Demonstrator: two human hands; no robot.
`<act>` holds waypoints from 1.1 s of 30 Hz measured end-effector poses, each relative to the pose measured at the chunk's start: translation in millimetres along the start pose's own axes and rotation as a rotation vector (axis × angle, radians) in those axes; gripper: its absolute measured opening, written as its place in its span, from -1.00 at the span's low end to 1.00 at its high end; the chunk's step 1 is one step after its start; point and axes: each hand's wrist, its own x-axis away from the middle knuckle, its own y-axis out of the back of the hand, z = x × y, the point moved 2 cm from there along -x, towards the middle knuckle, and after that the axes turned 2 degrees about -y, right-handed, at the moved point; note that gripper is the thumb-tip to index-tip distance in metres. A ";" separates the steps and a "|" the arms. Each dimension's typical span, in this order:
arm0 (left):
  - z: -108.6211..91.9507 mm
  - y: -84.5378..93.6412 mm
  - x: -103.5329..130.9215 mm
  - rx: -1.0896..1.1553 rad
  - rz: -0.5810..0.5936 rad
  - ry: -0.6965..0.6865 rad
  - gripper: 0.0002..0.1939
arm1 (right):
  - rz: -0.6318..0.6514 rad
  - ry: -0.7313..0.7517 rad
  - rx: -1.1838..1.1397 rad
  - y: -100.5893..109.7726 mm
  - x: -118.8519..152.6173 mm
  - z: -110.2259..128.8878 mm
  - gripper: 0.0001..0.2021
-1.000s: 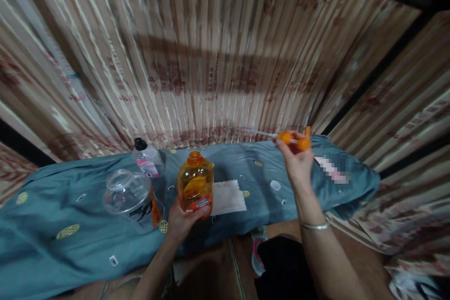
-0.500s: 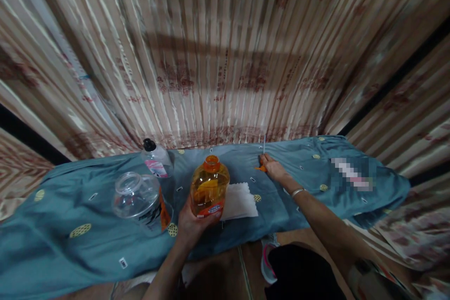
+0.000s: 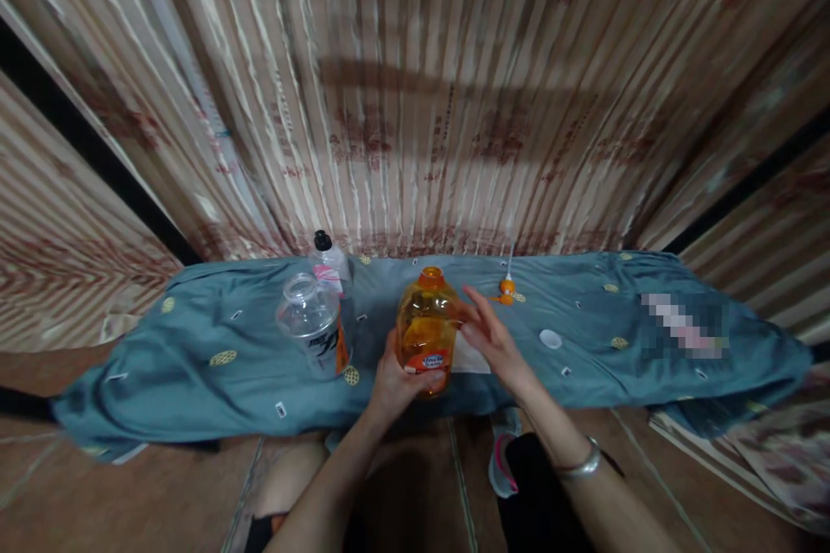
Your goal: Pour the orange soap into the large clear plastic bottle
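Observation:
My left hand (image 3: pixel 402 380) is wrapped round the lower part of a see-through orange pump bottle (image 3: pixel 424 320), which stands upright with its mouth uncapped and some amber liquid inside. Beside the bottle's right side, my right hand (image 3: pixel 489 333) has its fingers stretched out and holds nothing; whether the fingertips touch the bottle I cannot tell. An orange pump head (image 3: pixel 507 289) rests upside down on the cloth beyond that hand, its pale tube pointing up. Partly hidden behind the hand and bottle lies a white napkin (image 3: pixel 473 359).
To the left stand a large clear jar (image 3: pixel 308 324) without a lid and a clear bottle (image 3: pixel 332 268) with a black cap. A white round disc (image 3: pixel 551 339) lies at right, before a pixelated item (image 3: pixel 684 327). Teal cloth (image 3: pixel 194 393) covers the table; a striped curtain (image 3: pixel 415 121) hangs behind.
My right hand has let go of the pump head, leaving it on the cloth, and come back to the orange bottle. The left hand still holds the bottle. The view has shifted.

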 end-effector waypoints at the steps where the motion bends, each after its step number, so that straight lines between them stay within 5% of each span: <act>1: 0.9 -0.5 1.8 0.015 0.013 -0.007 -0.06 | 0.049 0.008 -0.060 -15.8 5.6 2.2 -0.13; 4: 3.1 -0.7 6.8 0.055 0.060 -0.017 0.00 | 0.124 -0.026 -0.087 -41.3 16.2 1.4 -0.20; 8: 3.9 -0.9 13.6 0.051 0.109 -0.017 0.10 | 0.200 -0.142 -0.101 -40.7 21.0 -7.2 -0.37; 13: -3.3 2.3 15.8 -0.063 0.124 -0.009 0.18 | 0.019 -0.225 -0.190 -21.4 11.2 -12.5 -0.43; 19: -33.6 24.9 20.7 -0.306 0.221 -0.051 -0.35 | -0.076 -0.258 -0.279 -6.5 2.0 -22.9 -0.49; 23: -56.9 67.1 56.0 -0.528 0.273 -0.073 -0.51 | -0.083 -0.256 -0.302 -2.8 4.9 -20.6 -0.46; 27: -47.9 138.0 118.1 -0.734 0.249 -0.086 -0.58 | -0.093 -0.257 -0.295 5.5 7.1 -18.5 -0.43; 31: -15.5 193.5 201.0 -1.034 0.256 -0.269 0.08 | -0.099 -0.238 -0.262 11.1 8.2 -24.3 -0.44; 33: -2.3 202.9 238.6 -1.094 0.200 -0.294 0.05 | -0.097 -0.233 -0.262 9.9 8.4 -26.9 -0.43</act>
